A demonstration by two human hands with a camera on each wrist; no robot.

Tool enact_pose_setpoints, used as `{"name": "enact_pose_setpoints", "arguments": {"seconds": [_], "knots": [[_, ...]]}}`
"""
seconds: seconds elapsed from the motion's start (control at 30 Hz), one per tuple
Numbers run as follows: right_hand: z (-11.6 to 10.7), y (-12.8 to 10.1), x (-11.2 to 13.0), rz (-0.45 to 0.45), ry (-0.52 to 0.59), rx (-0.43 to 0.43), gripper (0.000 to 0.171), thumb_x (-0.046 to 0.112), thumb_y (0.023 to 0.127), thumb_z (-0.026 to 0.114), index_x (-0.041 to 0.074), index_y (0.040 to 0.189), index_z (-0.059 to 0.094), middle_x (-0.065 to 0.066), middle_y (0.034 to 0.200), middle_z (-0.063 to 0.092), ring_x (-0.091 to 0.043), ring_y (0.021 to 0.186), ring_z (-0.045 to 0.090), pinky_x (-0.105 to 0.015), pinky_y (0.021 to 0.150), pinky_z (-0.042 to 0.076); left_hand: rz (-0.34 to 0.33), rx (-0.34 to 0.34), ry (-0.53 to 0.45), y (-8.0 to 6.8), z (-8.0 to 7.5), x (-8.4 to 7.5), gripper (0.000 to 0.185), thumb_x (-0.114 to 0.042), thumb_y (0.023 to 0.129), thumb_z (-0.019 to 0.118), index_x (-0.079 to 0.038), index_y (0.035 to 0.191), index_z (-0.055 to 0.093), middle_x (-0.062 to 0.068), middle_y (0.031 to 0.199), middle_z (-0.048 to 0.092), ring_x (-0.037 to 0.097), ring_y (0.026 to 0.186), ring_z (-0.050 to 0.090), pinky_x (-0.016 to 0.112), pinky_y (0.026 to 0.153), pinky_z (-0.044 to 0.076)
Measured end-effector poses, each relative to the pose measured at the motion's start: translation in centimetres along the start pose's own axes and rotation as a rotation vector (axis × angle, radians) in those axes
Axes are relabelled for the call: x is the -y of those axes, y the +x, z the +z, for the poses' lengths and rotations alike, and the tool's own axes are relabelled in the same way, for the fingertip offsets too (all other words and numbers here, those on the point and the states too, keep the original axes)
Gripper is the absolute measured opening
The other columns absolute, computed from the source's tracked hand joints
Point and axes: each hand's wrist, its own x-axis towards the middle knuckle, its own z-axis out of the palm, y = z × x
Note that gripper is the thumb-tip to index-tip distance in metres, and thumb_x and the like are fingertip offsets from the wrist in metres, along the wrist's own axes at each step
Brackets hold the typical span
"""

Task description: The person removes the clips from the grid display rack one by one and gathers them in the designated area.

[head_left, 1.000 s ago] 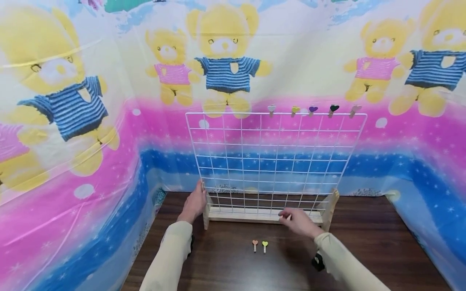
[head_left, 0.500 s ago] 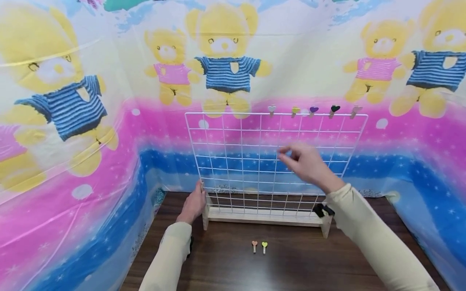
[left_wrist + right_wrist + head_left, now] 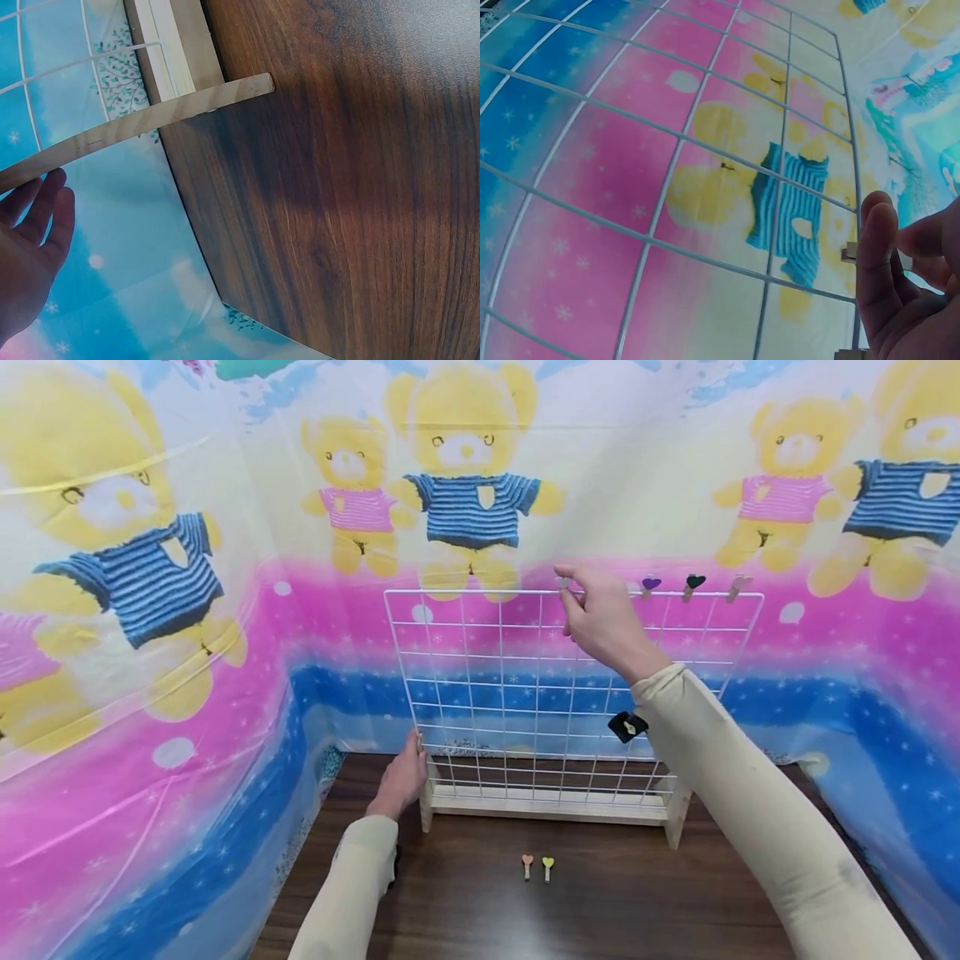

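Left hand (image 3: 402,777) low, at left, fingers straight and relaxed, palm turned inward, thumb up. Left forearm in pale sleeve runs up from bottom edge, nearly straight ahead. Right hand (image 3: 603,618) raised high, arm stretched forward and up, elbow low at right. Right thumb and forefinger brought together in pinch at fingertips (image 3: 566,589); other fingers loosely curled behind. Right sleeve pale, covers arm to wrist. Black wrist strap on underside of right forearm.

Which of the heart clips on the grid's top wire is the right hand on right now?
The leftmost one, the pale heart clip. The right hand pinches it at its fingertips; the purple clip, black clip and pink clip sit untouched further right.
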Motion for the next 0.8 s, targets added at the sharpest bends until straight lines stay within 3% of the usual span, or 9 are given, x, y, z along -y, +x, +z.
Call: {"name": "enact_pose_setpoints", "arguments": {"seconds": [0.1,0.3,0.8], "knots": [[0.39,0.4,-0.19,0.064,0.041,0.003,0.039,0.017,0.101,0.045,0.011,0.14,0.047,-0.011,0.092,0.059,-0.019,0.061,0.062,-0.03,0.05,0.048,-0.003,-0.001,0.002,-0.01,0.07,-0.05,0.049,-0.023,0.104,0.035,-0.015,0.149,0.017,0.018,0.117,0.059,0.032,0.088,0.062,0.046,0.071,0.048],[0.86,0.62,-0.25,0.146,0.132,-0.058,0.036,0.021,0.101,0.046,0.008,0.135,0.048,-0.01,0.124,0.056,-0.019,0.06,0.062,-0.028,0.056,0.052,-0.009,0.006,-0.002,0.08,0.24,-0.15,0.05,-0.023,0.104,0.035,-0.015,0.149,0.016,0.019,0.122,0.056,0.034,0.096,0.061,0.048,0.077,0.048],[0.93,0.91,-0.42,0.072,0.132,-0.138,0.02,0.015,0.097,0.055,0.004,0.11,0.064,-0.012,0.107,0.066,-0.02,0.055,0.06,-0.023,0.049,0.048,0.004,-0.001,0.003,0.16,0.01,0.0,0.05,-0.023,0.104,0.034,-0.014,0.15,0.016,0.018,0.121,0.057,0.034,0.095,0.061,0.048,0.075,0.047]]}}
